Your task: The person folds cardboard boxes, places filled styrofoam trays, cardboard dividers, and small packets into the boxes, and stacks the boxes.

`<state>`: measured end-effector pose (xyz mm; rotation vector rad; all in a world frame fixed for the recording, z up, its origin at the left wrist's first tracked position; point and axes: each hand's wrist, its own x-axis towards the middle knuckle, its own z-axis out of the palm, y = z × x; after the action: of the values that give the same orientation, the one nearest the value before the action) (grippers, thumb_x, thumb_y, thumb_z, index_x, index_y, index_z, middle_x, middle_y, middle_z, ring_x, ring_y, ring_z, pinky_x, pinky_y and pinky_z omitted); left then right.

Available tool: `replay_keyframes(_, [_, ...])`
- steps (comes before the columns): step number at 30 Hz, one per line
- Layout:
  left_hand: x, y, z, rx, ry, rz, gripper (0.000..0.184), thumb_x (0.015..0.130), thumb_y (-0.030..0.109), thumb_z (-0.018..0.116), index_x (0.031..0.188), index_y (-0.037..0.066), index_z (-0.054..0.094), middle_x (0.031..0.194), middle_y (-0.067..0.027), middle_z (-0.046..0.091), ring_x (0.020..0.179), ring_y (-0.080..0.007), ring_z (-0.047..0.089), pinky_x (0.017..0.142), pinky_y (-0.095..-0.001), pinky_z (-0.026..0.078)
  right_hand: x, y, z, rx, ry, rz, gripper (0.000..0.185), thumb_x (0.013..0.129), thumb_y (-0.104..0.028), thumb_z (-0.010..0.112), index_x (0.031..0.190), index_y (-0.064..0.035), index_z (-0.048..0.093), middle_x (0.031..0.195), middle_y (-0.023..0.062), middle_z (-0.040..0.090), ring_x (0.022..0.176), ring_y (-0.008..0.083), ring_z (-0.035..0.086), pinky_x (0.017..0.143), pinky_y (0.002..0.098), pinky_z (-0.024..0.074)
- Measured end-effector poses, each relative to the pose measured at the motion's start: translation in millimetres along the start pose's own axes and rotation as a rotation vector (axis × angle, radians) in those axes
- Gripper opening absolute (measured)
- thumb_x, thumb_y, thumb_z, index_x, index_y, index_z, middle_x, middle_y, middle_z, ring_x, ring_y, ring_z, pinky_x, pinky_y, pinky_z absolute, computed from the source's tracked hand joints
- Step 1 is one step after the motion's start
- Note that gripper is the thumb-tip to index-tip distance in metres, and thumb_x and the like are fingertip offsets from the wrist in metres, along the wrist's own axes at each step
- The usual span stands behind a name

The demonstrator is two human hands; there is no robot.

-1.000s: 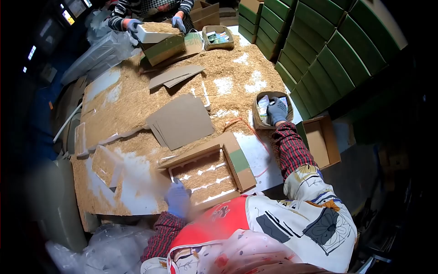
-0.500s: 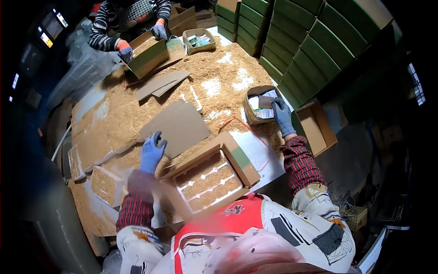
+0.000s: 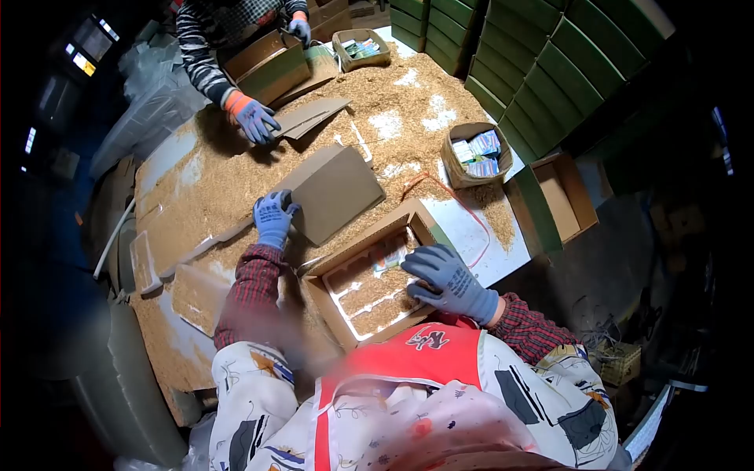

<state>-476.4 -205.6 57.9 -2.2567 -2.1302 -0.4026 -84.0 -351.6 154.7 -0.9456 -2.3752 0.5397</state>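
My left hand (image 3: 274,220), in a blue-grey glove, grips the left edge of a grey-brown cardboard sheet (image 3: 334,192) and tilts it off the table. My right hand (image 3: 448,281), gloved too, is over the right side of an open cardboard box (image 3: 326,310), fingers apart and holding nothing. Inside the box is a white tray filled with shavings (image 3: 365,294), and a small printed packet (image 3: 390,257) lies on it near my right fingers. A round-cornered basket (image 3: 470,177) of printed packets (image 3: 481,149) stands beyond my right hand.
Across the table, a co-worker's gloved hand (image 3: 255,118) reaches to cardboard sheets (image 3: 314,116) beside a green box (image 3: 275,77). Another packet basket (image 3: 365,60) stands at the back. Green boxes (image 3: 542,86) are stacked at right, near an open box (image 3: 561,196). Shavings cover much of the table.
My right hand has moved from the basket to the box, where a packet now lies. My left hand has taken hold of the cardboard sheet. The co-worker's hand has reached toward the other sheets.
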Motion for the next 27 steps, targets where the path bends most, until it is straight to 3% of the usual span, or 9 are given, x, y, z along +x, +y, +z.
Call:
replay_keyframes(6, [-54, 37, -90, -0.303, 0.379, 0.181, 0.016, 0.080, 0.016, 0.070, 0.094, 0.008, 0.068, 0.102, -0.0087, 0.067, 0.093, -0.0299, 0.063, 0.081, -0.0383, 0.050, 15, 12, -26, 0.162, 0.338, 0.246, 0.039, 0.079, -0.014, 0.071, 0.115, -0.0004, 0.061, 0.114, 0.0160, 0.062, 0.107, 0.0324, 0.059, 0.093, 0.0394, 0.0456])
replay_keyframes(13, [-152, 111, -144, -0.037, 0.246, 0.501, 0.023, 0.077, 0.014, 0.067, 0.099, 0.010, 0.065, 0.113, -0.0022, 0.064, 0.088, -0.0196, 0.062, 0.075, -0.0346, 0.049, 27, 4, -32, 0.268, 0.470, 0.206, 0.039, 0.083, -0.008, 0.068, 0.120, 0.0018, 0.059, 0.117, 0.0182, 0.062, 0.111, 0.0292, 0.059, 0.095, 0.0354, 0.0451])
replay_keyframes(15, [-184, 138, -132, -0.006, 0.050, 0.653, 0.025, 0.077, 0.014, 0.063, 0.101, 0.010, 0.064, 0.112, -0.0033, 0.062, 0.085, -0.0193, 0.062, 0.072, -0.0352, 0.049, 30, -16, -35, 0.225, 0.364, 0.085, 0.035, 0.082, -0.013, 0.068, 0.116, -0.0023, 0.061, 0.110, 0.0162, 0.063, 0.099, 0.0302, 0.061, 0.086, 0.0385, 0.0479])
replay_keyframes(19, [-218, 169, -66, -0.029, -0.412, 0.697, 0.014, 0.079, 0.017, 0.057, 0.089, 0.009, 0.061, 0.101, -0.0080, 0.059, 0.081, -0.0242, 0.062, 0.072, -0.0369, 0.050, 1, 4, 33, -0.147, -0.344, -0.081, 0.029, 0.084, -0.033, 0.059, 0.101, -0.0093, 0.061, 0.106, 0.0117, 0.057, 0.098, 0.0304, 0.057, 0.083, 0.0432, 0.0452])
replay_keyframes(21, [-211, 173, -47, -0.072, -0.829, 0.501, 0.013, 0.081, 0.021, 0.057, 0.087, 0.010, 0.062, 0.096, -0.0110, 0.061, 0.084, -0.0272, 0.063, 0.073, -0.0381, 0.050, -8, 13, 57, -0.167, -0.636, 0.081, 0.028, 0.084, -0.036, 0.058, 0.097, -0.0115, 0.060, 0.103, 0.0102, 0.055, 0.099, 0.0292, 0.056, 0.083, 0.0434, 0.0447])
replay_keyframes(23, [-198, 179, -58, -0.052, -0.863, 0.476, 0.017, 0.085, 0.024, 0.056, 0.086, 0.009, 0.061, 0.093, -0.0128, 0.062, 0.088, -0.0285, 0.064, 0.075, -0.0397, 0.050, -5, 12, 59, -0.236, -0.598, 0.072, 0.034, 0.086, -0.039, 0.055, 0.105, -0.0107, 0.061, 0.107, 0.0117, 0.058, 0.101, 0.0294, 0.057, 0.085, 0.0442, 0.0446])
replay_keyframes(25, [-193, 177, -84, -0.261, -0.759, 0.465, 0.019, 0.087, 0.024, 0.055, 0.094, 0.008, 0.063, 0.102, -0.0128, 0.063, 0.095, -0.0281, 0.063, 0.081, -0.0395, 0.049, 0, 11, 48, 0.102, -0.309, 0.103, 0.039, 0.088, -0.039, 0.055, 0.113, -0.0084, 0.061, 0.110, 0.0144, 0.060, 0.102, 0.0302, 0.059, 0.087, 0.0425, 0.0458])
replay_keyframes(26, [-201, 174, -92, -0.418, -0.331, 0.446, 0.026, 0.090, 0.026, 0.055, 0.105, 0.007, 0.064, 0.110, -0.0154, 0.062, 0.102, -0.0285, 0.060, 0.088, -0.0384, 0.047, 10, 2, 22, 0.259, -0.121, 0.063, 0.040, 0.089, -0.033, 0.060, 0.118, -0.0058, 0.060, 0.109, 0.0170, 0.062, 0.098, 0.0307, 0.061, 0.085, 0.0381, 0.0481])
replay_keyframes(27, [-206, 167, -95, -0.410, -0.327, 0.448, 0.026, 0.090, 0.026, 0.055, 0.105, 0.007, 0.064, 0.110, -0.0154, 0.062, 0.102, -0.0285, 0.060, 0.088, -0.0384, 0.047, 13, 3, 4, 0.376, 0.008, 0.134, 0.037, 0.087, -0.023, 0.065, 0.118, -0.0046, 0.060, 0.102, 0.0153, 0.064, 0.093, 0.0267, 0.063, 0.081, 0.0325, 0.0493])
